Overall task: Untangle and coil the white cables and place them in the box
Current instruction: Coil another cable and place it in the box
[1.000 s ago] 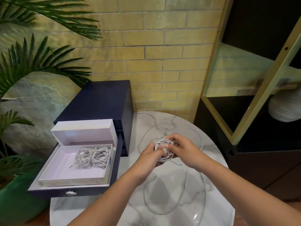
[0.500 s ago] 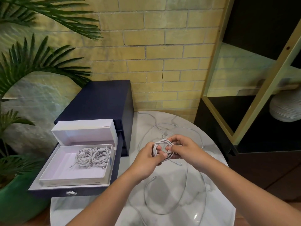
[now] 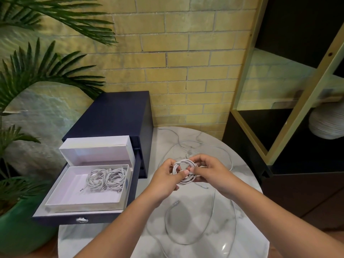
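Observation:
A small coil of white cable (image 3: 183,169) hangs between my hands above the round marble table (image 3: 249,237). My left hand (image 3: 165,180) grips the coil's left side, thumb across the loops. My right hand (image 3: 208,171) pinches its right side. A free end with a plug (image 3: 204,187) hangs just below the coil. Loose white cable (image 3: 188,216) lies in wide loops on the table under my arms and behind my hands. The open white box (image 3: 65,190) sits on a pulled-out dark drawer at the left, holding two coiled white cables (image 3: 106,178).
The box's white lid (image 3: 96,146) stands propped behind it. A navy drawer unit (image 3: 115,110) is left of the table, with a green potted palm (image 3: 18,229) beyond. A black and gold shelf (image 3: 290,101) with a white vase stands to the right, against a brick wall.
The coil has turned in my hands, so its loop now faces up more openly. My hands have shifted slightly lower and closer together. The box and the loose cable stay put.

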Available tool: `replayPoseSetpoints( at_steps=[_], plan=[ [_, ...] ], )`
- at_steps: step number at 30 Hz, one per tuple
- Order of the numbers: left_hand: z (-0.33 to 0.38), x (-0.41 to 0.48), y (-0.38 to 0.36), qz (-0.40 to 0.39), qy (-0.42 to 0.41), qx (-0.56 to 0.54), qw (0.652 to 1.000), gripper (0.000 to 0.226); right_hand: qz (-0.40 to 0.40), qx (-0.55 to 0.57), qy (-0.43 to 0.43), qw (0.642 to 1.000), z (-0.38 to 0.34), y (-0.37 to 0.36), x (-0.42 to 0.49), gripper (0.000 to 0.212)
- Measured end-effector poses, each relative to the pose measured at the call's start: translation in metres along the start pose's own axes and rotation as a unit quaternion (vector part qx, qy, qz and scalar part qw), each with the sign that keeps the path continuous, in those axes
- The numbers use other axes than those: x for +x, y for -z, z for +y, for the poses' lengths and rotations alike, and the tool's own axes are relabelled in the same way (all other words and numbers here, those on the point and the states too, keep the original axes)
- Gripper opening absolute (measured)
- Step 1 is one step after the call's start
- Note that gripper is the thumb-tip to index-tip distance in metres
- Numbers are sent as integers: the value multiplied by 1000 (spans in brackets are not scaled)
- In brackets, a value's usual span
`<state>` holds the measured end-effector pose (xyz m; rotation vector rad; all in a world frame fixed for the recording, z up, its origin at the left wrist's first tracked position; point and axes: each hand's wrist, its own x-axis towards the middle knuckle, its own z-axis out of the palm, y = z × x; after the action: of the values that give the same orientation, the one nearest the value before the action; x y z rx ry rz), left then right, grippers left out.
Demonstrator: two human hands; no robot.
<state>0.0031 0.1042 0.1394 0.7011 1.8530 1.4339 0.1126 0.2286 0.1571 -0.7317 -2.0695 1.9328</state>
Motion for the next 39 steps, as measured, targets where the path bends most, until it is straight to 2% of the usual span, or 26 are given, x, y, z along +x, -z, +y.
replayPoseSetpoints(
  at_steps=[7,14,18,24,30,39],
  plan=[
    [3,-1,4,-23,16,28,999,12,10,-28,12,999,-3,-2,1,24],
    [3,-1,13,-45,-47,112,992,4,-21,12,18,1000,-5,0,0,27],
    [8,-2,13,-68,-67,138,986,10,-9,5,16,1000,-3,-1,3,29],
    [8,-2,12,-61,-58,170,982,5,-12,-29,20,999,1,-4,3,32],
    [4,-2,12,-34,-75,246,966,12,-6,-22,31,999,3,-9,0,35],
    [1,-1,8,10,-107,274,956,16,11,-54,32,998,0,-6,-1,29]
  ],
)
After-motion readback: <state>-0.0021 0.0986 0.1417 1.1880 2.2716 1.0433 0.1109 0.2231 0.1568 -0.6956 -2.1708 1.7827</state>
